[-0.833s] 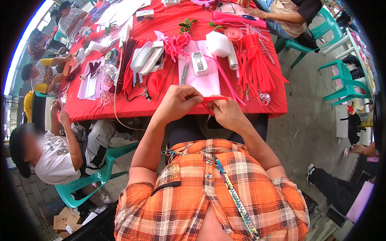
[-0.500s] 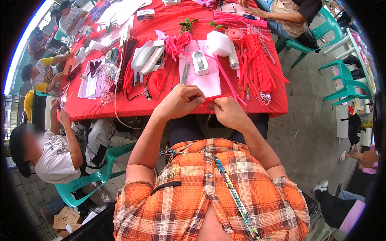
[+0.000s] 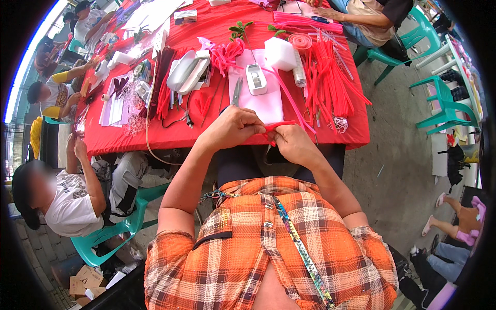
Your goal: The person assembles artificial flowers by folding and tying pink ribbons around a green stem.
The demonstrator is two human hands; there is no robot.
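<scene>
A person in an orange plaid shirt [image 3: 237,253] sits at the near edge of a red-covered table [image 3: 356,132], a patterned strap [image 3: 297,243] running down the front. Both hands are up at the middle of that edge. The left hand [image 3: 232,128] has its fingers curled and pinches one part of a red strip [image 3: 281,124]; the right hand [image 3: 293,143] grips it close beside — thumb and fingers pressed together, with a loose end showing above them. The fingers partly hide the strip, so how it is folded cannot be told.

Just beyond the hands, a pink sheet [image 3: 268,106] lies flat, with scissors [image 3: 237,93] along its left side and a white tape dispenser [image 3: 256,80] on it. Toward the table's near right corner spreads a bundle of red strips [image 3: 328,82]; to the left stands a pale grey case [image 3: 188,72]. Farther in come a white block [image 3: 280,54], a coiled red roll [image 3: 300,41] and a green leafy sprig [image 3: 240,30]. At the far right edge — past more pink strips [image 3: 305,25] — sits a co-worker in a beige top [image 3: 361,13].
</scene>
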